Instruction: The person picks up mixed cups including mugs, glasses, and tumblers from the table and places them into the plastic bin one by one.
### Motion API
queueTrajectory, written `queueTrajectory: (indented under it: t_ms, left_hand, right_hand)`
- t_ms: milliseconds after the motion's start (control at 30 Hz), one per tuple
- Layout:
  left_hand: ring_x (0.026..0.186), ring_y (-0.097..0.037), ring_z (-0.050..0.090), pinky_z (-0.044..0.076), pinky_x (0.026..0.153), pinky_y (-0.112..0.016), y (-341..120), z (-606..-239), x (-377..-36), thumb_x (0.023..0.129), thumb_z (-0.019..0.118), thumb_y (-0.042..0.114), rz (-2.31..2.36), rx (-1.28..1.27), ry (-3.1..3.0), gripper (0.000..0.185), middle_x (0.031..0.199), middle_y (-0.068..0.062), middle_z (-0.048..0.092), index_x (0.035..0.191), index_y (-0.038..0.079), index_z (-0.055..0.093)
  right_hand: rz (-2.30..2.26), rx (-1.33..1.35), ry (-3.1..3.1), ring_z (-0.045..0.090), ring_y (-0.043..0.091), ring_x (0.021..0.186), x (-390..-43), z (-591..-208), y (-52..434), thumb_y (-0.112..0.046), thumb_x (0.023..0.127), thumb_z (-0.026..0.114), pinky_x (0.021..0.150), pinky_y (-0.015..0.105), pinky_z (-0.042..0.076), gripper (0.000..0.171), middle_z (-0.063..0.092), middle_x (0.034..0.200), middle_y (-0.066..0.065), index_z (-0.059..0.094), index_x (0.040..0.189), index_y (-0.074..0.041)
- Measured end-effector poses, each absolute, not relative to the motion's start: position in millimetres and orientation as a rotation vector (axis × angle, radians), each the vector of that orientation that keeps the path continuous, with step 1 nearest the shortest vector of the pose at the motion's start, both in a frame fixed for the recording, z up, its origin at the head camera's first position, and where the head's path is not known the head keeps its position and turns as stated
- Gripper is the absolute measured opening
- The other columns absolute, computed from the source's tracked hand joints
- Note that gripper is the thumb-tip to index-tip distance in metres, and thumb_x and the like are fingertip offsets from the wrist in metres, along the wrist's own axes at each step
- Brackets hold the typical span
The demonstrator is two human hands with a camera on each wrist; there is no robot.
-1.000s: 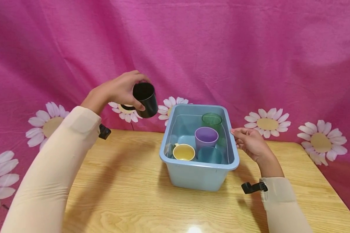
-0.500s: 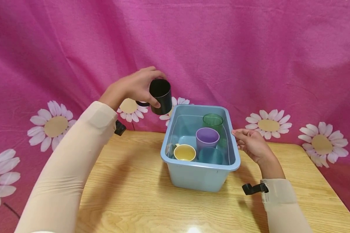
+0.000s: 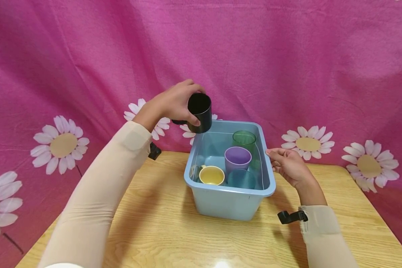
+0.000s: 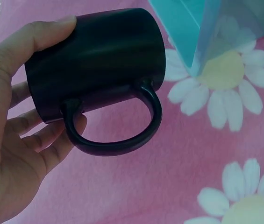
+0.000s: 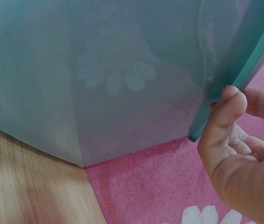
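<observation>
A black mug (image 3: 202,118) is held in my left hand (image 3: 179,102), above the back left corner of a blue plastic tub (image 3: 227,203). In the left wrist view, thumb and fingers grip the mug (image 4: 103,51) around its open end, and its handle (image 4: 117,148) is free of the hand. My right hand (image 3: 288,165) pinches the tub's right rim between thumb and fingers, also seen in the right wrist view, where the hand (image 5: 244,154) is close to the tub wall (image 5: 122,84). Inside the tub stand a yellow cup (image 3: 211,175), a purple cup (image 3: 238,158) and a green glass (image 3: 243,138).
A bluish see-through glass (image 3: 242,179) also stands in the tub's front right. Something clear sits at its front left, too faint to identify. The tub rests on a wooden table (image 3: 160,230). Behind hangs a pink cloth (image 3: 254,56) with white flowers.
My left hand has carried the black mug rightward, from left of the tub to over its back left corner. The right hand stays on the rim.
</observation>
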State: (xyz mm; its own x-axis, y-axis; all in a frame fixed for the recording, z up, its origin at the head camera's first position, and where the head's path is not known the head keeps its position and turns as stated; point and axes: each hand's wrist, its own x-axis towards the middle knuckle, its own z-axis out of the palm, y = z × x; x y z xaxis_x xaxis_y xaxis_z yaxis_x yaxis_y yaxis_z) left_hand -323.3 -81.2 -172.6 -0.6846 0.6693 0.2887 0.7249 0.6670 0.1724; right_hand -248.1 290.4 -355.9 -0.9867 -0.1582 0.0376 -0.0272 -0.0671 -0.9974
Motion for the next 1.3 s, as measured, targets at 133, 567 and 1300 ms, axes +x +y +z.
queueTrajectory:
  t_ms: [133,567,1300]
  left_hand:
    - [0.114,-0.025,0.052,0.051,0.092,-0.042,-73.5,-178.4,-324.3,0.068,0.091,0.036,-0.417,-1.122,-2.689,0.078,0.123,-0.009,0.054,0.135,0.012,0.058]
    - [0.111,-0.024,0.053,0.049,0.093,-0.039,-51.5,-196.9,-334.8,0.068,0.09,0.04,-0.413,-1.128,-2.674,0.078,0.12,-0.009,0.054,0.133,0.014,0.059]
    - [0.109,-0.023,0.052,0.052,0.087,-0.038,-22.7,-231.6,-343.5,0.072,0.087,0.047,-0.509,-0.925,-2.709,0.078,0.121,-0.007,0.052,0.136,0.016,0.056]
  right_hand:
    - [-2.213,-0.19,2.089,0.063,0.011,0.068,-248.7,-356.0,289.5,-0.019,0.101,0.065,0.063,0.022,0.055,0.014,0.07,0.081,0.0,0.072,0.101,-0.007]
    - [-2.194,-0.184,2.109,0.063,0.011,0.068,-249.7,-354.8,287.5,-0.019,0.102,0.064,0.064,0.023,0.055,0.016,0.07,0.082,0.0,0.071,0.104,-0.005]
    - [-2.206,-0.192,2.103,0.063,0.01,0.066,-249.4,-358.0,287.1,-0.019,0.102,0.063,0.062,0.023,0.054,0.014,0.07,0.08,0.0,0.072,0.103,-0.007]
